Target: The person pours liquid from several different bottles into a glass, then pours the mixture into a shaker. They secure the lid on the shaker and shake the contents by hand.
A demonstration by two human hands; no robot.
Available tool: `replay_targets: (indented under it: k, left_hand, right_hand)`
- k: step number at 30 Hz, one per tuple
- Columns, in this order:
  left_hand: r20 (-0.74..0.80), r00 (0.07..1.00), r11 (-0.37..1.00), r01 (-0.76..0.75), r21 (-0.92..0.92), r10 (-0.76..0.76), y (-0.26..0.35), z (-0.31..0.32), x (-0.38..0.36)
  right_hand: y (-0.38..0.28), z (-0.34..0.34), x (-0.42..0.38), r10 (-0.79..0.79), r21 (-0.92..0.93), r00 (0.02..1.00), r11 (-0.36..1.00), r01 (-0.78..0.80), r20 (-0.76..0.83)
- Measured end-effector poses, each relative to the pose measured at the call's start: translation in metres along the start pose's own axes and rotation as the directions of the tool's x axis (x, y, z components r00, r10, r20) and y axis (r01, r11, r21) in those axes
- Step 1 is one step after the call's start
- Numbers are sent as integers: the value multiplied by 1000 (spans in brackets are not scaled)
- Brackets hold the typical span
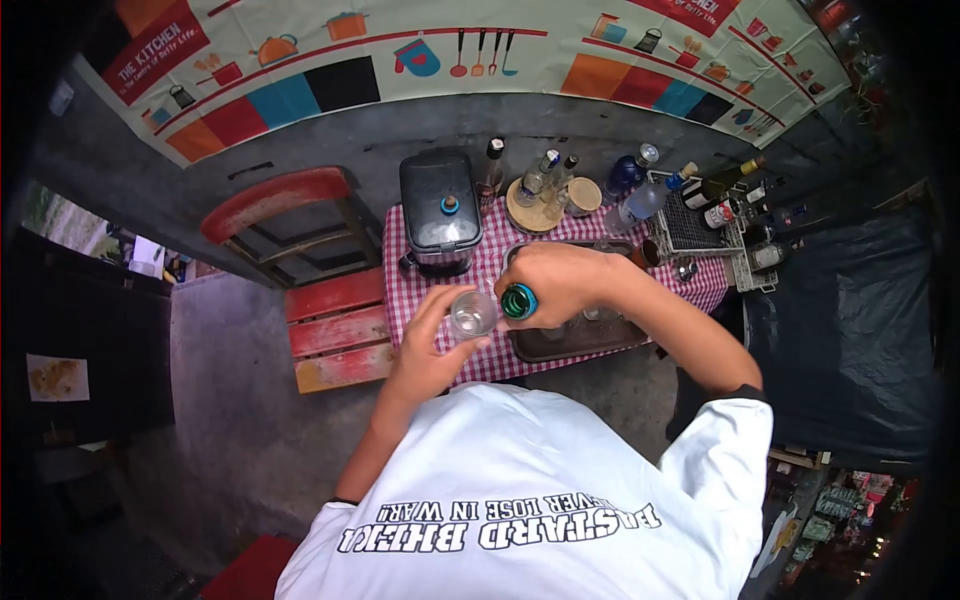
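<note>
A clear glass (473,315) is held in my left hand (432,345), thumb and fingers around its sides, over the front of the checkered table (397,300). Just to its right, my right hand (560,280) is wrapped round a green object with a blue rim (518,301), which looks like a small cup or bottle end. The two held things are close together; whether they touch is unclear. A brown tray (560,347) lies beneath my right hand, with clear glassware on it, partly hidden by my hand and forearm.
A black-lidded container (440,205) stands at the table's back left. Behind the tray are bottles on a round wooden board (530,213), a blue bottle (628,175) and a wire rack (690,225) with more bottles. A red chair (335,335) is at the left.
</note>
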State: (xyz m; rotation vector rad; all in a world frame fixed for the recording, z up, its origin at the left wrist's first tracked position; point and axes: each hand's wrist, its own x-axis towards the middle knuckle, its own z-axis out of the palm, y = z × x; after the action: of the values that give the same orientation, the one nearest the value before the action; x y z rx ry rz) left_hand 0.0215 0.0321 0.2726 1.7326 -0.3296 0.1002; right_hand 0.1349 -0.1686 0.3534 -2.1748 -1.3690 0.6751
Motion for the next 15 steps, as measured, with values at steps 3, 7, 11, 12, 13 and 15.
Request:
replay_targets:
  k: [3, 7, 11, 12, 13, 15]
  left_hand:
    - [2, 999, 997, -54, 52, 54, 12, 23, 11]
    - [76, 996, 996, -57, 70, 51, 8, 43, 19]
    - [130, 991, 999, -31, 44, 25, 0, 63, 21]
    - [131, 991, 999, -20, 39, 15, 0, 68, 21]
    - [128, 992, 1000, 14, 28, -18, 0, 72, 21]
    - [137, 989, 999, 54, 5, -55, -1, 80, 22]
  right_hand:
    - [9, -3, -12, 26, -42, 996, 999, -22, 85]
    - [21, -3, -30, 179, -152, 972, 976, -156, 153]
    - [33, 4, -49, 205, -98, 961, 977, -189, 184]
    - [36, 6, -52, 206, -90, 959, 977, -192, 192]
    - [39, 8, -56, 216, -64, 956, 976, -207, 200]
    - [46, 10, -63, 226, -36, 951, 974, -224, 212]
